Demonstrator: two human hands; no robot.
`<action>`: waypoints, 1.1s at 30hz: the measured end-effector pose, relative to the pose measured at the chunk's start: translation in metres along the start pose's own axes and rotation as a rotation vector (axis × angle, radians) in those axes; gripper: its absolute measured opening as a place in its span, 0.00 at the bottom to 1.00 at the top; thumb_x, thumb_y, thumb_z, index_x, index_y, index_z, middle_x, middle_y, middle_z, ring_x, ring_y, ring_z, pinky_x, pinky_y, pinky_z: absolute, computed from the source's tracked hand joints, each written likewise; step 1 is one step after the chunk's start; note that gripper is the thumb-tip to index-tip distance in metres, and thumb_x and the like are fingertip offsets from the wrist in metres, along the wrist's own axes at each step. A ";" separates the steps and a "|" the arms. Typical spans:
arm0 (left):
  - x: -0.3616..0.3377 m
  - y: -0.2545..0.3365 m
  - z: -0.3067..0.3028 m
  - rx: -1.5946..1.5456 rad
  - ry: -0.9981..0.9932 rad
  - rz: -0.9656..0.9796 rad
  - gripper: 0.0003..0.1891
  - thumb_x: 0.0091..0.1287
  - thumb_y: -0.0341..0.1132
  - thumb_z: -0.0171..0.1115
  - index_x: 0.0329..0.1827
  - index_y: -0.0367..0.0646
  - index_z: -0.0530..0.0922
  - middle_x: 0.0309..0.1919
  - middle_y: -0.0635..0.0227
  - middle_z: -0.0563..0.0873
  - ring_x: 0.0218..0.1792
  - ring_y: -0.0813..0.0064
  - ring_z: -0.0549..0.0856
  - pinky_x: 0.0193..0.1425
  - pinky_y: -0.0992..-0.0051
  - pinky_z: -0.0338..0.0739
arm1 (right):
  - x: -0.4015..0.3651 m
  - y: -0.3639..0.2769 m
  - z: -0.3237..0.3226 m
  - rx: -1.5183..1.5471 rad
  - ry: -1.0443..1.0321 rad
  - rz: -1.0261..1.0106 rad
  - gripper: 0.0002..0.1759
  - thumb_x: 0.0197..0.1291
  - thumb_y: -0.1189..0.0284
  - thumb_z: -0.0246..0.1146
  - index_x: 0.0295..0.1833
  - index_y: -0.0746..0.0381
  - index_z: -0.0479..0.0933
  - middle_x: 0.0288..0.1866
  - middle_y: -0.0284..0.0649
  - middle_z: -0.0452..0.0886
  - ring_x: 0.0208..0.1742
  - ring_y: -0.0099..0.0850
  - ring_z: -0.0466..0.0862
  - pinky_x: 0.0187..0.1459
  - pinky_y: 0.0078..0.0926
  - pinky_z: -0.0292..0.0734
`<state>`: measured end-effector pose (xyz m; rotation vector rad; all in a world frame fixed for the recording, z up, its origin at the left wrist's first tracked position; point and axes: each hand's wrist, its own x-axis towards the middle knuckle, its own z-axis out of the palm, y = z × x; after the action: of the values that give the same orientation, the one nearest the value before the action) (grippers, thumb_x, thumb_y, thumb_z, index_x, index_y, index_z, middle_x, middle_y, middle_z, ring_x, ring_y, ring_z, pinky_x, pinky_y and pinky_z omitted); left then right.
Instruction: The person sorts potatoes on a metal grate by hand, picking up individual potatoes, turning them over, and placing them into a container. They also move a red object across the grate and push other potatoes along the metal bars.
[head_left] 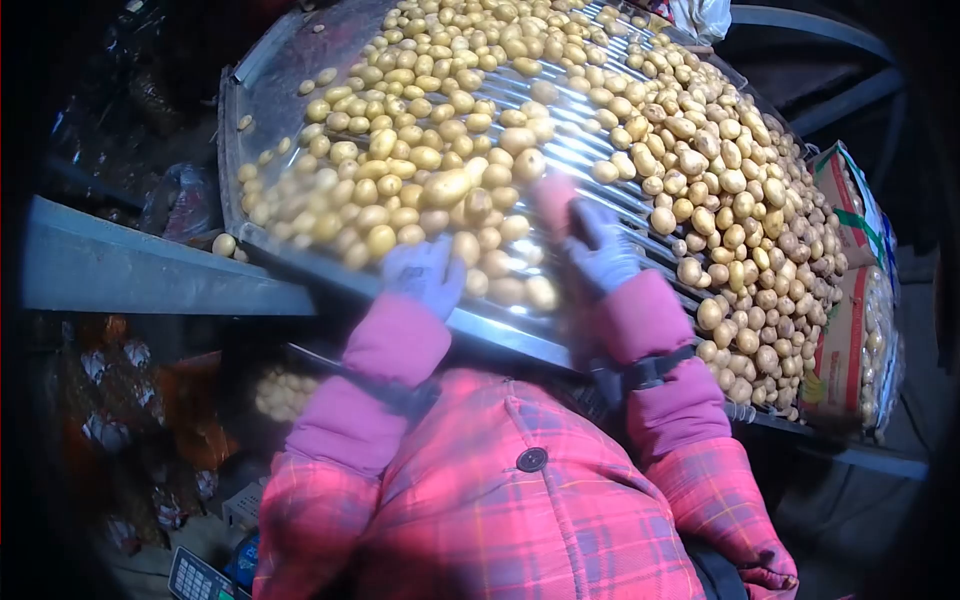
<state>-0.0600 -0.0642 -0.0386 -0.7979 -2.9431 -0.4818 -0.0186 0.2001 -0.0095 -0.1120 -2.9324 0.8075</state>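
Observation:
Pale yellow potatoes (383, 240) lie heaped over a metal-barred sorting table (520, 90). My left hand (425, 275), in a light glove, rests against potatoes at the table's near edge. Its fingers reach forward, with the thumb apart. To the right, my gloved right hand (605, 250) is over the bars, its fingers curled. A blurred pinkish thing (555, 203) shows at its fingertips; I cannot make out what it is. A large, knobbly potato (447, 188) lies between the hands, farther in. Motion blurs the potatoes near my hands.
Another potato heap (745, 190) covers the table's right side. Boxes with red panels (840, 340) stand beyond that edge. A grey metal beam (150, 262) juts from the left. Below are more potatoes (285, 393) and a keypad device (200, 577).

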 end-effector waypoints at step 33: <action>0.006 0.006 -0.002 -0.165 0.133 -0.069 0.14 0.60 0.37 0.56 0.45 0.40 0.79 0.28 0.60 0.82 0.34 0.58 0.79 0.45 0.59 0.70 | 0.139 0.034 0.030 -0.192 0.066 -0.241 0.37 0.46 0.53 0.64 0.64 0.49 0.67 0.69 0.55 0.58 0.65 0.57 0.63 0.65 0.46 0.61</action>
<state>-0.0620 -0.0570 -0.0346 -0.6526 -2.8433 -0.7592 -0.1586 0.2275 -0.0418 0.1939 -2.8790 0.4789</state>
